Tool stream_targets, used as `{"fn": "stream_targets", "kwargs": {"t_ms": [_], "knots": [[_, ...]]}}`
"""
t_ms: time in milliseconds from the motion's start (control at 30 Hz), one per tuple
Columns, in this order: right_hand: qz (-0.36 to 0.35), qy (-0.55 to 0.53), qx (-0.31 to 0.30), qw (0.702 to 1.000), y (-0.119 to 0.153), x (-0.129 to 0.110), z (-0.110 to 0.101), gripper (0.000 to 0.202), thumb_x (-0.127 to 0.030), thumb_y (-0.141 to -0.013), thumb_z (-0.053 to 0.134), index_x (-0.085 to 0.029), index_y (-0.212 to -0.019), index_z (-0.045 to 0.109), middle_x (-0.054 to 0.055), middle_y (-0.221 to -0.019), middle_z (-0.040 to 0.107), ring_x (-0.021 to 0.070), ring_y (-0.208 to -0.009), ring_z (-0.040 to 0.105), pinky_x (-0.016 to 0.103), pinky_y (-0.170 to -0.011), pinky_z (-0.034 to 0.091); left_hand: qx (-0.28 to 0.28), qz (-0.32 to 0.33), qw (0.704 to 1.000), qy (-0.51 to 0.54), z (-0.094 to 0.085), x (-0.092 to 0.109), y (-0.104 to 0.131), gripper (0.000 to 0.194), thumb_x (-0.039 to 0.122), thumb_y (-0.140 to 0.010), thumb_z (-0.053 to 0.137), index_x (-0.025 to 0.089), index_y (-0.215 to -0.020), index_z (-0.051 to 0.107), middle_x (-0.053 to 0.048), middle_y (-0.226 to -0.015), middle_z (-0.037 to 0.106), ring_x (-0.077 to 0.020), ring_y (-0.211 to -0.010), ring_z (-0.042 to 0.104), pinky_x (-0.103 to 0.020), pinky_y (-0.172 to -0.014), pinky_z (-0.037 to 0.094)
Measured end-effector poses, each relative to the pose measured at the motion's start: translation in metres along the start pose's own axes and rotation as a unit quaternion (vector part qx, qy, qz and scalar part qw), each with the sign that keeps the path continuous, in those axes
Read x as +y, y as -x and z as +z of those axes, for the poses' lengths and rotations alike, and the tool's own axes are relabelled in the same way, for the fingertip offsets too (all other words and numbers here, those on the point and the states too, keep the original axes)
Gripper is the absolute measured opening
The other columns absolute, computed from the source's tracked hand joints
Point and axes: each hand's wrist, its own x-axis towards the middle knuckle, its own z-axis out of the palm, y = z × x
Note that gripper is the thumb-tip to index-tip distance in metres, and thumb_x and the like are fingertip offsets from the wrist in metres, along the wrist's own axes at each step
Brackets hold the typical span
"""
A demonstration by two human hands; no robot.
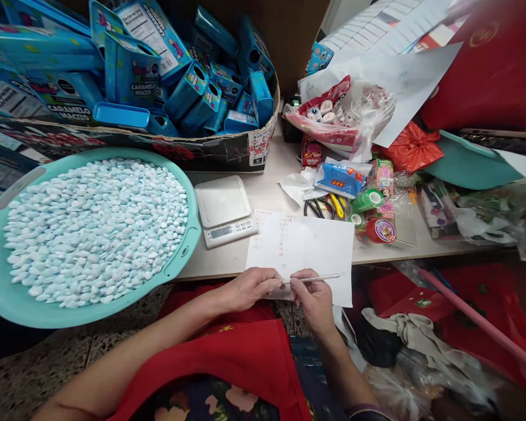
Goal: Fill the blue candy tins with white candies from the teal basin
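Observation:
A slim white pen (328, 277) lies level across both my hands at the table's front edge. My left hand (256, 286) is closed at the pen's left end, with thumb and fingers pinched together. My right hand (311, 295) pinches the pen's barrel, and its right end sticks out past my fingers. Under and behind the hands lies a white sheet of paper (319, 245) with rows of handwriting in reddish ink. To its left stands a white kitchen scale (223, 204) with a small display and nothing on its plate.
A green basin (191, 240) full of pale blue candies stands at left. Behind it, a cardboard box (228, 155) holds blue tins. Scissors (319, 207), a tissue pack (342, 177), tape rolls (368, 200) and a bag of candies (319, 137) crowd the right side.

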Motion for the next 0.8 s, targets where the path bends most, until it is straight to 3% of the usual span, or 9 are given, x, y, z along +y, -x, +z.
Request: {"fn": "stream_targets", "kwargs": {"t_ms": [167,233,300,400,467,533,700,800], "knots": [[-0.042,-0.030,0.038,0.998,0.006,0.006,0.011,0.024,-0.041,-0.081,0.068,-0.019,-0.082,0.060,-0.005,-0.054,0.055,0.0084,-0.044,0.049,0.020,-0.043,0.039,0.021,-0.017,0.998,-0.049,0.003,0.000,0.001,0.035,0.043,-0.092,0.041,0.016,-0.078,0.057,0.003,-0.066,0.049,-0.0114,-0.064,0.042,-0.022,-0.061,0.031],[-0.055,-0.051,0.079,0.994,0.006,0.001,0.004,0.024,-0.040,-0.080,0.069,-0.019,-0.080,0.059,-0.006,-0.055,0.054,0.0075,-0.043,0.049,0.020,-0.042,0.039,0.032,-0.007,0.995,-0.091,0.001,-0.001,0.005,0.035,0.042,-0.093,0.039,0.017,-0.079,0.058,0.002,-0.069,0.052,-0.0123,-0.065,0.044,-0.023,-0.062,0.031],[-0.081,-0.088,0.183,0.976,0.001,-0.012,-0.016,0.027,-0.040,-0.076,0.072,-0.019,-0.075,0.055,-0.008,-0.053,0.050,0.0048,-0.041,0.045,0.016,-0.039,0.036,0.066,-0.019,0.990,-0.123,-0.004,-0.002,0.011,0.034,0.041,-0.094,0.037,0.018,-0.077,0.057,0.001,-0.069,0.053,-0.0135,-0.066,0.046,-0.024,-0.063,0.032],[-0.144,-0.154,0.345,0.915,-0.017,-0.037,-0.053,0.034,-0.037,-0.067,0.079,-0.018,-0.071,0.052,-0.010,-0.052,0.047,0.0016,-0.041,0.042,0.012,-0.038,0.032,0.142,-0.052,0.980,-0.128,-0.011,-0.005,0.017,0.035,0.041,-0.096,0.036,0.018,-0.077,0.054,0.001,-0.066,0.053,-0.0140,-0.064,0.048,-0.025,-0.064,0.035],[-0.148,-0.151,0.333,0.919,-0.032,-0.046,-0.066,0.035,-0.035,-0.064,0.081,-0.018,-0.073,0.052,-0.009,-0.055,0.050,0.0025,-0.042,0.046,0.012,-0.039,0.036,0.170,-0.012,0.974,-0.149,-0.009,-0.006,0.013,0.035,0.041,-0.098,0.034,0.019,-0.081,0.054,0.001,-0.071,0.057,-0.0141,-0.068,0.051,-0.026,-0.068,0.038],[-0.115,-0.128,0.266,0.948,-0.046,-0.045,-0.061,0.034,-0.037,-0.065,0.080,-0.018,-0.079,0.055,-0.007,-0.057,0.056,0.0051,-0.042,0.051,0.015,-0.039,0.040,0.202,0.070,0.951,-0.224,-0.003,-0.011,0.002,0.034,0.039,-0.100,0.032,0.018,-0.087,0.056,-0.002,-0.085,0.062,-0.0157,-0.080,0.054,-0.027,-0.075,0.041],[-0.046,-0.053,0.131,0.989,-0.070,-0.020,-0.018,0.035,-0.039,-0.074,0.074,-0.014,-0.096,0.064,0.002,-0.073,0.069,0.0134,-0.058,0.066,0.024,-0.049,0.054,0.309,0.242,0.819,-0.418,0.006,-0.047,-0.034,0.018,0.024,-0.097,0.043,0.014,-0.093,0.058,-0.009,-0.111,0.065,-0.0209,-0.097,0.053,-0.035,-0.084,0.045],[-0.060,0.010,0.105,0.993,-0.077,-0.011,-0.004,0.029,-0.035,-0.073,0.076,-0.015,-0.091,0.065,0.003,-0.073,0.070,0.0168,-0.066,0.070,0.027,-0.059,0.058,0.351,0.288,0.784,-0.424,0.002,-0.066,-0.045,0.010,0.018,-0.094,0.049,0.013,-0.097,0.058,-0.010,-0.106,0.067,-0.0205,-0.093,0.055,-0.036,-0.082,0.048]]}}
